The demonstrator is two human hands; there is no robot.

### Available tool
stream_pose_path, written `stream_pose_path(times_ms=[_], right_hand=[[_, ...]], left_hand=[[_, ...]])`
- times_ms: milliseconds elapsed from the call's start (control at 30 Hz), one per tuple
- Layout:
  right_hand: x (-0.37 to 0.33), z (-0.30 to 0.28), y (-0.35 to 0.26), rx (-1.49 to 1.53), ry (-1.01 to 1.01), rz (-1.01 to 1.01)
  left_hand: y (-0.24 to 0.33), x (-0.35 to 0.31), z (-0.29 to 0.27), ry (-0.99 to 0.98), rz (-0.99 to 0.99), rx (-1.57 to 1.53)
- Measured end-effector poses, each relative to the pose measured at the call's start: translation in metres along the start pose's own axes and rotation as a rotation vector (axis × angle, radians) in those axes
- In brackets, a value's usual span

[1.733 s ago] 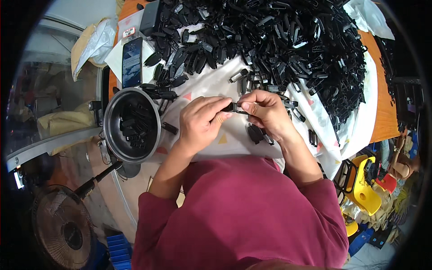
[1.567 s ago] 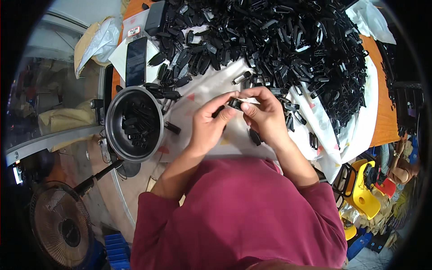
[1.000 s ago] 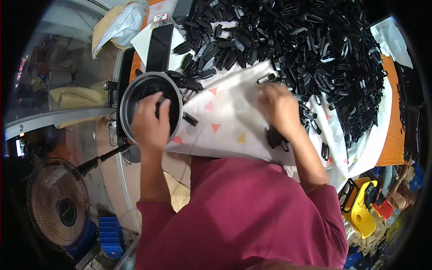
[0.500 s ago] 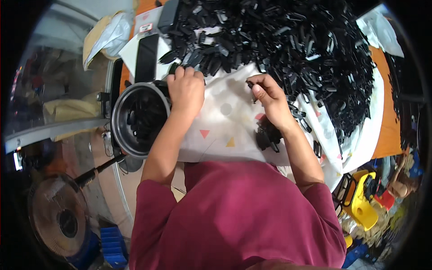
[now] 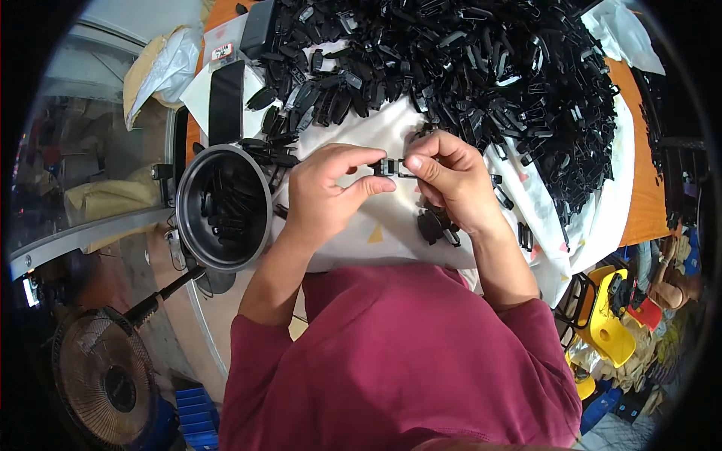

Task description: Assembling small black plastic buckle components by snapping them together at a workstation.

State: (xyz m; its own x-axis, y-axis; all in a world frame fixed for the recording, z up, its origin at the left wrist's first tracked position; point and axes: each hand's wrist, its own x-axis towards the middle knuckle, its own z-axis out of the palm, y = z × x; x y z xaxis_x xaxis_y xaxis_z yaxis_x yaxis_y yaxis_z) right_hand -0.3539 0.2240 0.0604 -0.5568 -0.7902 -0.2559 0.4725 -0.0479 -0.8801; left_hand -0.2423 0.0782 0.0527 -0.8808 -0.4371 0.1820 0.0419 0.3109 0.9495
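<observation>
Over the white cloth, my left hand point(image 5: 323, 192) pinches a small black plastic part point(image 5: 388, 167) between thumb and forefinger. My right hand point(image 5: 457, 180) meets it from the other side, thumb and fingers closed on the part's right end; whether they hold a second piece is hidden. Left of my hands stands a round metal bowl point(image 5: 268, 225) with black parts inside. Several loose black parts point(image 5: 272, 152) lie between the bowl and the big pile, and a small cluster point(image 5: 438, 227) sits just below my right hand.
A large heap of black plastic parts point(image 5: 451, 60) covers the far side of the table. A dark phone-like slab point(image 5: 226, 101) lies at the far left. A fan point(image 5: 113, 383) stands at lower left, a yellow chair point(image 5: 611, 331) at lower right.
My left hand has come from the loose parts beside the bowl to the middle. My right hand has moved slightly nearer me, and both now meet at the black part.
</observation>
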Motion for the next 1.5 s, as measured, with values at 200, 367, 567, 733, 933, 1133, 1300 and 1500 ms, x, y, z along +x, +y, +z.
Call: stream_pose_path(times_ms=[200,367,567,733,933,1133,1300,1500], right_hand=[[-0.002,0.001,-0.005,0.139,-0.031,0.115],[-0.007,0.000,0.008,-0.047,0.008,-0.012],[-0.009,0.008,0.025,0.040,0.080,0.053],[-0.020,0.014,0.035,-0.194,0.142,-0.007],[-0.037,0.001,0.050,-0.070,0.151,0.210],[-0.043,0.000,0.062,-0.850,0.212,-0.325],[-0.006,-0.012,0.046,-0.657,0.037,-0.060],[0.028,-0.043,0.039,-1.978,0.079,-0.610]], left_hand=[[0.017,0.003,-0.008,-0.050,0.343,0.418],[0.003,-0.003,0.002,-0.014,0.168,0.145],[-0.021,-0.025,0.026,0.012,-0.265,-0.712],[-0.021,-0.026,0.038,0.119,-0.352,-0.793],[-0.035,-0.044,0.038,0.094,-0.555,-0.989],[-0.043,-0.041,0.038,-0.035,-0.467,-0.820],[-0.067,-0.018,0.035,0.097,-0.607,-1.011],[-0.073,0.033,0.007,0.502,-0.016,0.580]])
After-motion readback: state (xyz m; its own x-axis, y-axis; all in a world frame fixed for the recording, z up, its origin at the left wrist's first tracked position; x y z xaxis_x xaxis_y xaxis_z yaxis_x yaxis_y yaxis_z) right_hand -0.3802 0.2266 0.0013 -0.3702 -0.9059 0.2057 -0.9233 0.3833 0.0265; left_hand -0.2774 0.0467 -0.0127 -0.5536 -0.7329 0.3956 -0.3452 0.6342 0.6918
